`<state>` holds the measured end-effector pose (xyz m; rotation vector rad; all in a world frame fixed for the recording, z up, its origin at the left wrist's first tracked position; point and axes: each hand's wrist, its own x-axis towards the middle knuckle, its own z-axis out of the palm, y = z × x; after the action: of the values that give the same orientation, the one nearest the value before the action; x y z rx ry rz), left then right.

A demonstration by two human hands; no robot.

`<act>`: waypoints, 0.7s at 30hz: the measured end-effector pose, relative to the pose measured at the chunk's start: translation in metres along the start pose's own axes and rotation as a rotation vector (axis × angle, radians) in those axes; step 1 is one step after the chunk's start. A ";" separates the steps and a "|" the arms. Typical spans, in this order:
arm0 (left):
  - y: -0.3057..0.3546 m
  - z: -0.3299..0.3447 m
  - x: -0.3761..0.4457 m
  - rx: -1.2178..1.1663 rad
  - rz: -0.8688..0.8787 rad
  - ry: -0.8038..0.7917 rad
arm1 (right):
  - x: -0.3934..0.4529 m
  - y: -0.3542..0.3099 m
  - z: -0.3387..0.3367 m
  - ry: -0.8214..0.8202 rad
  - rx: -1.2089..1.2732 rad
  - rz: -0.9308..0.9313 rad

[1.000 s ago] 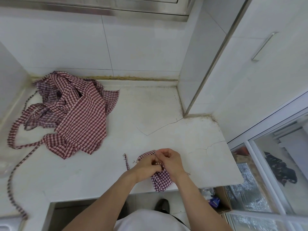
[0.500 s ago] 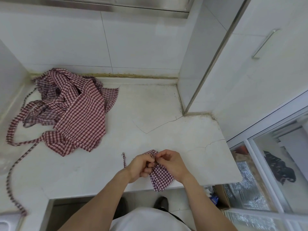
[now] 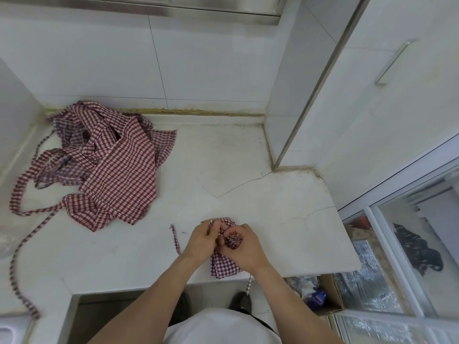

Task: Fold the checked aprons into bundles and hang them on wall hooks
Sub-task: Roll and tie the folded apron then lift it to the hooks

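A small folded bundle of red-and-white checked apron (image 3: 224, 265) lies at the front edge of the white counter (image 3: 248, 194). My left hand (image 3: 202, 240) and my right hand (image 3: 244, 248) meet on top of it, fingers curled, pinching its strap and cloth. One loose strap end (image 3: 175, 238) lies on the counter left of my hands. Another strap end (image 3: 249, 285) dangles over the counter's edge. A heap of unfolded checked aprons (image 3: 109, 165) sits at the back left, its long straps trailing toward the front left. No wall hooks are in view.
A white cabinet (image 3: 372, 108) with a bar handle rises at the right, cutting into the counter. Below the counter's right end stand a cardboard box (image 3: 323, 294) and a glass sliding door (image 3: 397, 256). My feet show under the counter edge.
My hands have closed tighter together over the bundle and shifted slightly. A strap end now hangs over the counter's edge. The apron heap has not moved.
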<state>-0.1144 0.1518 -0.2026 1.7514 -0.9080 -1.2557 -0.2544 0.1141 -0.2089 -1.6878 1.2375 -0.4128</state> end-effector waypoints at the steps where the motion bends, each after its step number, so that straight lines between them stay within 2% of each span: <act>1: 0.000 -0.002 -0.001 -0.054 -0.026 -0.030 | 0.001 0.000 0.001 -0.004 0.003 -0.010; 6: -0.004 -0.014 -0.003 -0.199 -0.063 -0.101 | 0.004 0.000 0.002 -0.038 -0.018 -0.034; 12: -0.009 -0.019 -0.005 0.001 0.072 -0.075 | 0.011 -0.002 0.000 -0.086 -0.120 -0.066; 15: -0.009 -0.020 -0.004 0.174 0.133 0.086 | 0.015 -0.004 0.003 -0.079 -0.138 -0.046; 17: -0.008 -0.021 -0.002 0.189 0.143 0.161 | 0.017 -0.007 0.004 -0.060 -0.135 -0.018; 21: -0.002 -0.022 0.000 0.233 0.102 0.069 | 0.016 -0.010 0.003 -0.042 -0.153 -0.027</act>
<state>-0.0929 0.1568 -0.1998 1.8902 -1.1250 -1.0511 -0.2400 0.1017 -0.2064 -1.8348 1.2430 -0.3039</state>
